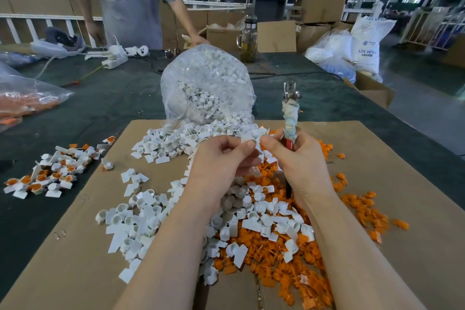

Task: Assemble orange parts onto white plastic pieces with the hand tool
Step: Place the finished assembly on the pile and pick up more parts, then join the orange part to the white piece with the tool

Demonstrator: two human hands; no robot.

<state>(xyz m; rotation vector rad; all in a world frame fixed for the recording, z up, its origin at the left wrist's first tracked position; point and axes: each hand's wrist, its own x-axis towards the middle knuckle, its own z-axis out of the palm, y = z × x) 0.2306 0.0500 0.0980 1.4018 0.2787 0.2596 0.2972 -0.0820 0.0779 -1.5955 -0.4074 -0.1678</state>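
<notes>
My left hand (221, 158) pinches a small white plastic piece (247, 139) between thumb and fingers above the piles. My right hand (299, 161) grips the hand tool (290, 113), which stands upright with its metal head up and cloth wrapped round its shaft; that hand's thumb touches the white piece too. Loose white pieces (141, 219) and orange parts (284, 246) lie heaped on the cardboard sheet (402, 184) under my forearms. Whether an orange part sits in the held piece is hidden.
A clear bag of white pieces (208, 88) lies open behind the piles. Assembled white-and-orange pieces (47, 173) lie at the left on the dark table. A bag of orange parts (25, 103) is at the far left. A person (128, 0) stands across the table, near a glass jug (249, 40).
</notes>
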